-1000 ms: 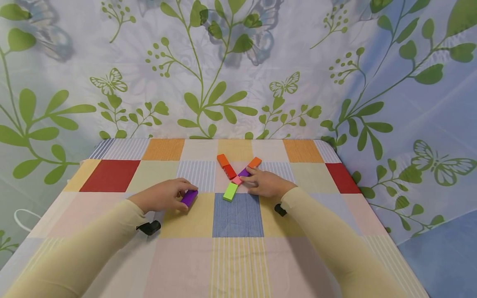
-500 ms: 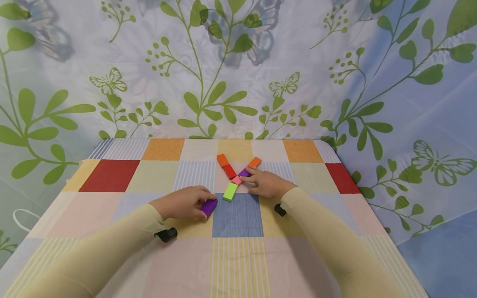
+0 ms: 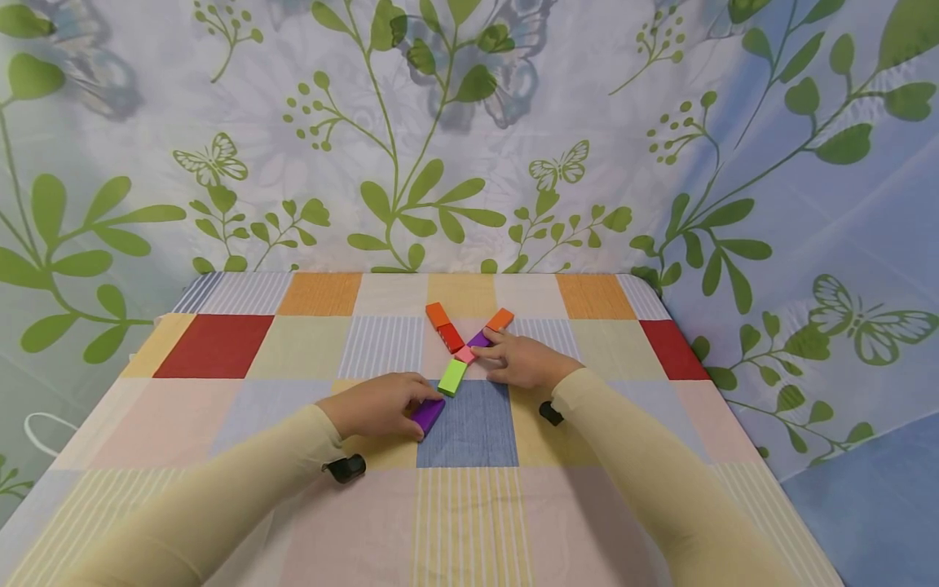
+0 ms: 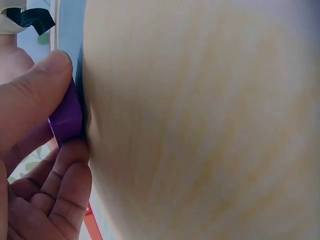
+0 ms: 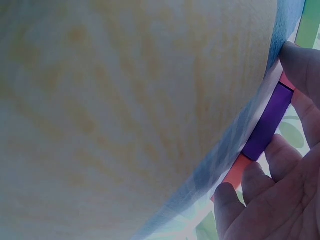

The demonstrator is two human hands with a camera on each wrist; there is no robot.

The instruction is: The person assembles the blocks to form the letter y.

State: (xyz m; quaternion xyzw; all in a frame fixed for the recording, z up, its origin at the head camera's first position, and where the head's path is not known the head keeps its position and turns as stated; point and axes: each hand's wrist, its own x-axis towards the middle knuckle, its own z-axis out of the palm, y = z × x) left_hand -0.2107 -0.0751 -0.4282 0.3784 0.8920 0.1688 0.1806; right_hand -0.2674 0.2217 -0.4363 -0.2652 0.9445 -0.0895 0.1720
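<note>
My left hand pinches a purple rectangular block between thumb and fingers, just below the lower end of a lime green block. In the left wrist view the purple block lies under the thumb. The right hand rests with spread fingers on the layout's right side, touching near a small pink block and a second purple block, which it partly covers. An orange block continues that arm. A red block and another orange one slant up to the left.
A patchwork cloth covers the table. Behind it hangs a curtain printed with green leaves and butterflies. Black straps show at both wrists. A white cable loop sits at the table's left edge.
My left hand has carried the purple block rightward and slightly nearer to me, from the left part of the cloth to just below the green block. The right hand stays in place.
</note>
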